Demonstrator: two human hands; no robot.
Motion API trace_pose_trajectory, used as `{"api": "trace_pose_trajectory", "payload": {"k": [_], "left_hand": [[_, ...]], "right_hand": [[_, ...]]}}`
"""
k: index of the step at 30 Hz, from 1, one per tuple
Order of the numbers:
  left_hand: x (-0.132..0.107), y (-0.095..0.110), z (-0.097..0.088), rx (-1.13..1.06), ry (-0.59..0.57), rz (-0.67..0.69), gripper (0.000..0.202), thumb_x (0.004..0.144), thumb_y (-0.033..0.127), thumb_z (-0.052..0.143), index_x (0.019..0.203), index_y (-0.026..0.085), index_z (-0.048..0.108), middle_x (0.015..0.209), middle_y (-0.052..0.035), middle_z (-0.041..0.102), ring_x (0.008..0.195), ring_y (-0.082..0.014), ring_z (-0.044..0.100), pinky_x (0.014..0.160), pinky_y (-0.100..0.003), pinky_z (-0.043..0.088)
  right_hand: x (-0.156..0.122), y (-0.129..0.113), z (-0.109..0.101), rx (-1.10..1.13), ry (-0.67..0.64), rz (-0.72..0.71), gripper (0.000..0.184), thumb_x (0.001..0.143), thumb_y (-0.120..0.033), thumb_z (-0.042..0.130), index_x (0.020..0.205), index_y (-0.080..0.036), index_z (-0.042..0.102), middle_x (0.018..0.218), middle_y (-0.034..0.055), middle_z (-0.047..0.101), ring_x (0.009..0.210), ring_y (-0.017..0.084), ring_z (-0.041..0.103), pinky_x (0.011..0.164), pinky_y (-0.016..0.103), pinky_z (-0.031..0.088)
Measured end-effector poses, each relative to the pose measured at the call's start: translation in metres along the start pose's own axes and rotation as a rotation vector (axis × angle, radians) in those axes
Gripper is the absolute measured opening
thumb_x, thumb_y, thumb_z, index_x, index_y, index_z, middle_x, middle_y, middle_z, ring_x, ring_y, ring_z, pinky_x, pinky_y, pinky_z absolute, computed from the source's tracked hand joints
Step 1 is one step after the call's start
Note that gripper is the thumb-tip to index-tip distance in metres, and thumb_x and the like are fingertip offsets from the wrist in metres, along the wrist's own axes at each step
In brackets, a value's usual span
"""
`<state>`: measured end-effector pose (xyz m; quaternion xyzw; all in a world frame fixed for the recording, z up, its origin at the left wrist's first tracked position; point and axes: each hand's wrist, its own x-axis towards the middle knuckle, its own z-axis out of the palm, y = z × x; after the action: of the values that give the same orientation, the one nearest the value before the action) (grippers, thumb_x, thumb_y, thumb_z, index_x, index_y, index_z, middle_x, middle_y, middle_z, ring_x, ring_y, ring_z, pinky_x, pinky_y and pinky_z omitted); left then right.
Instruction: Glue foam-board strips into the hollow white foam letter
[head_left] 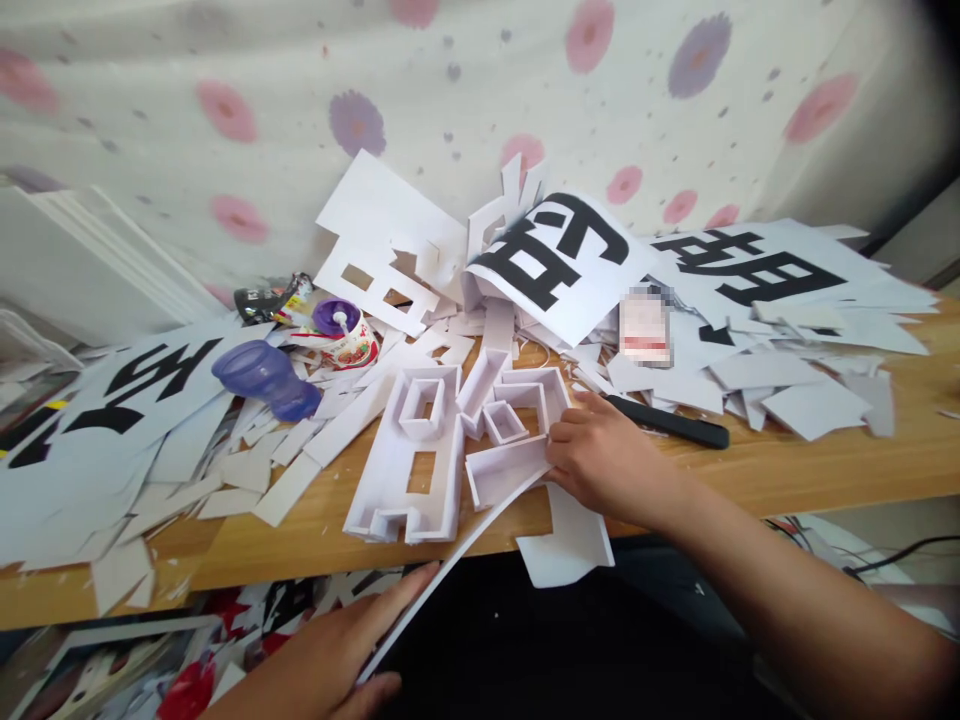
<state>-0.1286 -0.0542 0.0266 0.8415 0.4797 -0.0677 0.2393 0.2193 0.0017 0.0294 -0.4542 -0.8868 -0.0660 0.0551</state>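
My left hand (360, 635) is closed on the near end of a long white foam-board strip (450, 562), thumb below and fingers along it. The strip slants up from the lower left to the white hollow character piece (510, 475) on the table. At its far end my right hand (581, 450) is closed, fingertips bent against the strip and the piece's right side; its exact grip is partly hidden. Left of this stands another walled white piece (442, 470) with square openings. A white offcut (566, 545) overhangs the table edge below my right hand.
A black-handled knife (667, 422) lies right of my right hand. White scraps (810, 395) cover much of the wooden table (780, 465). Behind are sheets with black characters (562, 250), a patterned tub (349, 340) and a purple bottle (266, 378). Below the front edge, more scraps show.
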Motion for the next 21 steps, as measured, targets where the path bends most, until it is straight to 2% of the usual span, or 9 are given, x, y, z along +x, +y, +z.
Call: {"api": "trace_pose_trajectory", "payload": {"k": [3, 5, 7, 12, 15, 18, 21], "left_hand": [[0.006, 0.013, -0.005, -0.219, -0.185, -0.041, 0.075, 0.086, 0.035, 0.061, 0.152, 0.044, 0.026, 0.159, 0.0054, 0.032, 0.144, -0.0289, 0.038, 0.118, -0.048, 0.032], [0.010, 0.019, -0.003, -0.328, -0.212, -0.084, 0.068, 0.091, 0.039, 0.054, 0.154, 0.039, 0.027, 0.161, 0.0045, 0.029, 0.147, -0.0274, 0.032, 0.121, -0.048, 0.024], [0.013, 0.022, 0.002, -0.409, -0.198, -0.121, 0.060, 0.095, 0.046, 0.046, 0.153, 0.036, 0.032, 0.161, 0.0034, 0.032, 0.147, -0.0261, 0.032, 0.122, -0.046, 0.021], [0.018, 0.025, 0.003, -0.496, -0.048, -0.206, 0.056, 0.098, 0.054, 0.037, 0.147, 0.028, 0.046, 0.146, -0.0019, 0.055, 0.139, -0.0270, 0.044, 0.119, -0.044, 0.030], [0.019, 0.029, -0.005, -0.499, -0.030, -0.224, 0.055, 0.098, 0.054, 0.038, 0.143, 0.027, 0.052, 0.132, -0.0030, 0.066, 0.134, -0.0274, 0.051, 0.116, -0.044, 0.036], [0.019, 0.030, -0.011, -0.467, -0.011, -0.217, 0.052, 0.097, 0.054, 0.039, 0.140, 0.029, 0.055, 0.128, -0.0021, 0.068, 0.129, -0.0274, 0.056, 0.114, -0.044, 0.039], [0.020, 0.027, -0.010, -0.420, 0.001, -0.203, 0.050, 0.096, 0.052, 0.041, 0.140, 0.033, 0.055, 0.137, 0.0004, 0.063, 0.130, -0.0271, 0.056, 0.115, -0.043, 0.038]], "right_hand": [[0.000, -0.002, 0.000, 0.022, 0.015, 0.005, 0.023, 0.088, -0.023, 0.062, 0.067, -0.017, 0.068, 0.073, 0.0046, 0.069, 0.076, 0.021, 0.061, 0.094, 0.043, 0.033], [0.000, -0.004, 0.000, 0.035, 0.015, 0.008, 0.021, 0.086, -0.022, 0.064, 0.065, -0.017, 0.068, 0.071, 0.0038, 0.069, 0.075, 0.021, 0.061, 0.093, 0.043, 0.034], [0.000, -0.005, 0.000, 0.046, 0.009, 0.016, 0.020, 0.084, -0.022, 0.066, 0.065, -0.017, 0.068, 0.071, 0.0031, 0.069, 0.075, 0.021, 0.062, 0.094, 0.043, 0.034], [0.000, -0.007, 0.000, 0.064, -0.040, 0.041, 0.021, 0.086, -0.025, 0.066, 0.067, -0.017, 0.069, 0.075, 0.0035, 0.070, 0.078, 0.022, 0.064, 0.096, 0.043, 0.034], [-0.001, -0.005, 0.001, 0.085, -0.056, 0.068, 0.020, 0.089, -0.024, 0.064, 0.071, -0.017, 0.070, 0.077, 0.0038, 0.071, 0.079, 0.022, 0.064, 0.097, 0.042, 0.034], [-0.003, 0.000, 0.002, 0.126, -0.054, 0.063, 0.020, 0.091, -0.024, 0.061, 0.074, -0.018, 0.071, 0.079, 0.0035, 0.070, 0.081, 0.021, 0.063, 0.096, 0.041, 0.034], [-0.006, 0.006, 0.002, 0.163, -0.020, 0.064, 0.023, 0.094, -0.023, 0.057, 0.076, -0.018, 0.070, 0.080, 0.0030, 0.068, 0.082, 0.019, 0.060, 0.094, 0.039, 0.035]]}}
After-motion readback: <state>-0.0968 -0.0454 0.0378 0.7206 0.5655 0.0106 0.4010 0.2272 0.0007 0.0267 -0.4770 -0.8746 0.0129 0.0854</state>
